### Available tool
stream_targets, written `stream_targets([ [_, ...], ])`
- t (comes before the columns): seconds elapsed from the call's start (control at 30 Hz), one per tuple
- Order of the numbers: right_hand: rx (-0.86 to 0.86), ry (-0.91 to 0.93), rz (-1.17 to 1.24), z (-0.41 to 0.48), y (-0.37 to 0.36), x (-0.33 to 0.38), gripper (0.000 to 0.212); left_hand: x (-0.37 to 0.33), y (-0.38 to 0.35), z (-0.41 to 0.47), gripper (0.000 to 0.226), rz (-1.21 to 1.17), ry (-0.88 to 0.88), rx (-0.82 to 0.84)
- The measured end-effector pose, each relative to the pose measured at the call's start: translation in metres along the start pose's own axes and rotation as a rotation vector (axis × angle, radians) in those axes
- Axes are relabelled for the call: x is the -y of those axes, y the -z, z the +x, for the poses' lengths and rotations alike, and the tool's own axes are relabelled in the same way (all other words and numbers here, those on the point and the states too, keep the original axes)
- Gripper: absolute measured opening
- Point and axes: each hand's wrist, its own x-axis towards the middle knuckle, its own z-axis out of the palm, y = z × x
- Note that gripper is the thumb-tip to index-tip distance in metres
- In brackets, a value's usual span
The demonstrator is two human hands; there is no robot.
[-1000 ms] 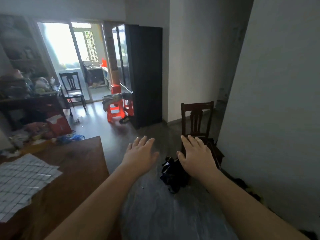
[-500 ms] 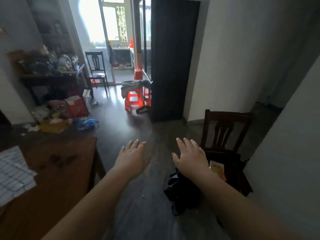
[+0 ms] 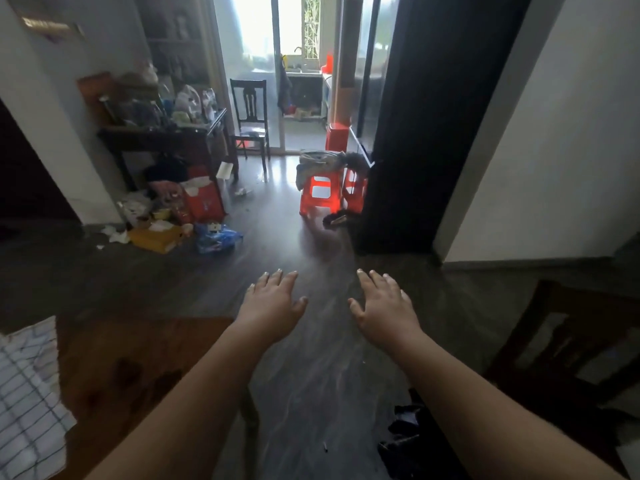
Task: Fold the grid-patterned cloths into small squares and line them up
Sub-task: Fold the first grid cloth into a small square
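Observation:
A white grid-patterned cloth (image 3: 27, 393) lies spread on the brown wooden table (image 3: 138, 368) at the lower left, cut off by the frame's edge. Both my arms reach forward over the dark floor, to the right of the table. My left hand (image 3: 273, 303) is held flat with straight fingers and holds nothing. My right hand (image 3: 384, 306) is also flat, palm down, and empty. Neither hand touches the cloth.
A dark wooden chair (image 3: 571, 358) stands at the right with a black bundle (image 3: 405, 441) on the floor beside it. Two orange stools (image 3: 322, 195) with clothes stand by a black fridge (image 3: 415, 133). Bags and boxes (image 3: 180, 220) litter the floor at the left under a cluttered side table.
The view has swung left and tilted so the doorway is centred. The chair and black bundle slid to the right and lower edge. Both hands stay flat and empty.

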Motion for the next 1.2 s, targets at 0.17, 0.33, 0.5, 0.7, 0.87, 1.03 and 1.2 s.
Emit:
stream_targets([
  [0.17,0.034,0.009,-0.002,0.105,-0.003,0.017,0.068,0.030,0.016,0.092,0.069,-0.028,0.064,0.031],
  [0.33,0.070,0.077,-0.035,0.220,-0.014,0.032,0.069,0.075,0.024,0.188,0.070,-0.018,0.146,0.029],
  [0.5,0.109,0.206,-0.037,0.353,-0.039,0.058,0.070,0.109,0.029,0.297,0.069,0.010,0.227,0.005],
  [0.7,0.164,0.363,-0.059,0.508,-0.044,0.096,0.070,0.146,0.056,0.411,0.069,-0.027,0.380,-0.021],
  [0.87,0.250,0.507,-0.060,0.600,-0.049,0.162,0.070,0.198,0.082,0.459,0.069,-0.055,0.523,-0.021],
  [1.03,0.303,0.665,-0.109,0.662,-0.072,0.241,0.071,0.274,0.102,0.485,0.068,-0.107,0.667,-0.099],
  [1.2,0.347,0.811,-0.148,0.716,-0.112,0.351,0.070,0.372,0.114,0.510,0.069,-0.142,0.783,-0.157],
])
